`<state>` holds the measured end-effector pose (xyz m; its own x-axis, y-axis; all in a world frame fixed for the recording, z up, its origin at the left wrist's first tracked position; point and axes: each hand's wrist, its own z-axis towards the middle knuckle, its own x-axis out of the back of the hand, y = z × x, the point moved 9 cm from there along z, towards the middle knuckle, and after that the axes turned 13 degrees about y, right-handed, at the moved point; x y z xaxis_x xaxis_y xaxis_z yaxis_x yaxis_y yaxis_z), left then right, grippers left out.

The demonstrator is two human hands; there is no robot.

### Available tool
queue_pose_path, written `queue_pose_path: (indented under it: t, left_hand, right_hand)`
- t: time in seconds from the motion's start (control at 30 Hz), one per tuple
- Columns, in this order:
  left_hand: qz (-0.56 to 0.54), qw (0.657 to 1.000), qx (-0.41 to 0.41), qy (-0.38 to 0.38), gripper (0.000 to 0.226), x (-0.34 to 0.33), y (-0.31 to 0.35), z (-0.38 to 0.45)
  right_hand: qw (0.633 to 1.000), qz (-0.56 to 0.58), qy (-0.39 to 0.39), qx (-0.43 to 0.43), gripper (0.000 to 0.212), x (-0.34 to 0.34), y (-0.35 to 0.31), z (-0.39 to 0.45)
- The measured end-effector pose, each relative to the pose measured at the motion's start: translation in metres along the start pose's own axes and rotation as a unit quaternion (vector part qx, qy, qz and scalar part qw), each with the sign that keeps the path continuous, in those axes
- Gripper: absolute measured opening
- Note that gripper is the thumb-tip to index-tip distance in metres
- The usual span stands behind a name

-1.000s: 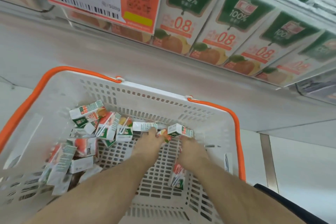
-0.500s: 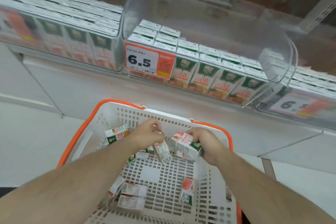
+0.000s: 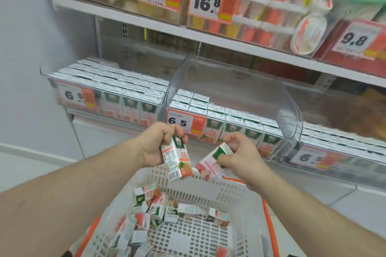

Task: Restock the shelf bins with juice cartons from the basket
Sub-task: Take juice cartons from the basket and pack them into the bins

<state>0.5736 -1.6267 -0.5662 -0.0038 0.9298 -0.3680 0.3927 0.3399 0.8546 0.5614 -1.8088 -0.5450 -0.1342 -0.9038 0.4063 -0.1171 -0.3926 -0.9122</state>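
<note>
Both hands (image 3: 158,144) (image 3: 240,153) lifted green-topped cartons (image 3: 177,157) above basket (image 3: 208,189).

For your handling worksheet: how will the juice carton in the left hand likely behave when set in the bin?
The juice carton looks stiff and boxy, so probably stackable. One left hand lifts it, so likely light. Tall and narrow, it may tip.

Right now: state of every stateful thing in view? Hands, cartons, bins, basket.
left hand: grips one carton, upright, above basket
left carton: held, lifted
right hand: pinches one carton, tilted
right carton: held, over basket rim
basket: partly full, loose cartons jumbled inside
middle bin: partly stocked, back empty
left bin: looks full
</note>
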Motion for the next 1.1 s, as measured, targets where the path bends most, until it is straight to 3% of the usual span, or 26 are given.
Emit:
queue_pose_path:
  t: [0.17, 0.3, 0.37, 0.43, 0.47, 0.5, 0.67, 0.87, 1.1]
  left_hand:
    - [0.15, 0.988, -0.045, -0.007, 0.019, 0.003, 0.023, -0.013]
    - [0.19, 0.976, -0.105, 0.033, 0.017, 0.011, 0.031, -0.01]
    - [0.333, 0.921, -0.195, 0.053, 0.031, 0.011, 0.04, -0.01]
    - [0.494, 0.823, -0.277, 0.04, 0.049, 0.002, 0.045, -0.017]
    - [0.54, 0.783, -0.309, 0.029, 0.059, -0.004, 0.045, -0.022]
    - [0.553, 0.765, -0.33, 0.022, 0.065, -0.008, 0.045, -0.025]
    - [0.482, 0.783, -0.392, 0.038, 0.039, -0.007, 0.058, -0.026]
    - [0.45, 0.8, -0.396, 0.018, 0.044, 0.009, 0.077, -0.031]
    - [0.416, 0.809, -0.414, 0.03, 0.038, 0.034, 0.106, -0.035]
  right_hand:
    - [0.981, -0.094, 0.003, 0.168, 0.061, 0.0, -0.062, -0.024]
    - [0.97, -0.091, 0.014, 0.224, 0.072, -0.006, -0.075, -0.036]
    - [0.965, -0.096, 0.004, 0.243, 0.077, -0.013, -0.079, -0.036]
    - [0.958, -0.1, -0.012, 0.268, 0.083, -0.021, -0.083, -0.036]
    - [0.954, -0.104, -0.019, 0.282, 0.088, -0.024, -0.086, -0.037]
    - [0.949, -0.11, -0.027, 0.294, 0.09, -0.029, -0.087, -0.037]
    - [0.943, -0.092, -0.029, 0.318, 0.093, -0.04, -0.093, -0.038]
    - [0.933, -0.106, 0.006, 0.344, 0.102, -0.036, -0.091, -0.036]
    - [0.895, -0.12, 0.033, 0.429, 0.071, -0.068, -0.13, -0.029]
